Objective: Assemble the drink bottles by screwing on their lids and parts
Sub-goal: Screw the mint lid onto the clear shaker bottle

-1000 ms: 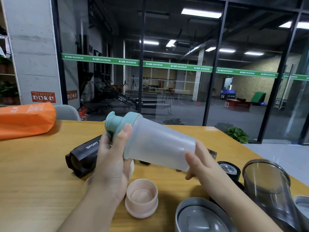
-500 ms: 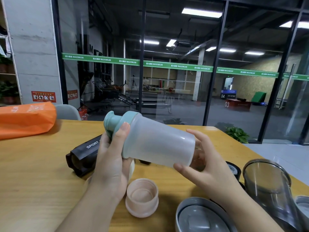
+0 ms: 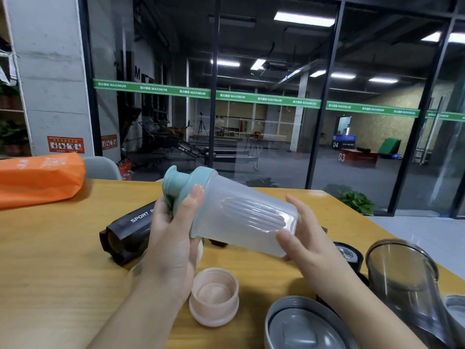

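While left hand (image 3: pixel 173 248) keeps gripping teal lid (image 3: pixel 191 190), right hand (image 3: pixel 304 245) has re-wrapped frosted bottle (image 3: pixel 241 217) base after regrip; I hold bottle tilted above bench (image 3: pixel 50 260). Likely another tightening twist. Pink cap (image 3: pixel 214 295) waits below.

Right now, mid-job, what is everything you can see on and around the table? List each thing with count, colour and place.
Frosted translucent shaker bottle with teal lid: 1, held tilted above the table.
Black "SPORT" bottle: 1, lying behind the left hand.
Pink threaded plastic cup: 1, upright, open, near front.
Grey round lid: 1, front edge, right of the pink cup.
Smoky clear tumbler: 1, right side.
Black round cap: 1, behind the right hand.
Orange bag: 1, far left.
Wooden table: 1, yellow-brown.
Left hand: grips the lid end.
Right hand: grips the base.
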